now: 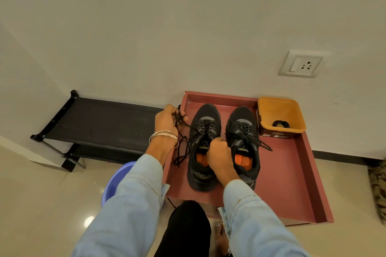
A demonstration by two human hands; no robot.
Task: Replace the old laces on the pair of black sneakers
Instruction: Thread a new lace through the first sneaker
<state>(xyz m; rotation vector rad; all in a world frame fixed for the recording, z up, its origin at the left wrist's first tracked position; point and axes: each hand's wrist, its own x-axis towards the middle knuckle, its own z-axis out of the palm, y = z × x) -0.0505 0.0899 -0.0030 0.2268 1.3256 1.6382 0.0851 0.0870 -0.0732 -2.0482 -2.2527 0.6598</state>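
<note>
Now L hand [167, 119] gripping lace [183, 137]

Two black sneakers on a red tray, one lace held out to the left.

The left shoe [202, 148] and right shoe [243, 144] stand side by side on the tray [292, 173], toes toward the wall; the left hand [167, 119] grips a black lace [183, 142] that runs slack from the left shoe's eyelets and loops below the wrist; the right hand [219, 156] is curled on the left shoe's collar; a yellow tub [281, 116] sits at the tray's far right corner; a black rack [100, 127] stands left of the tray.
</note>
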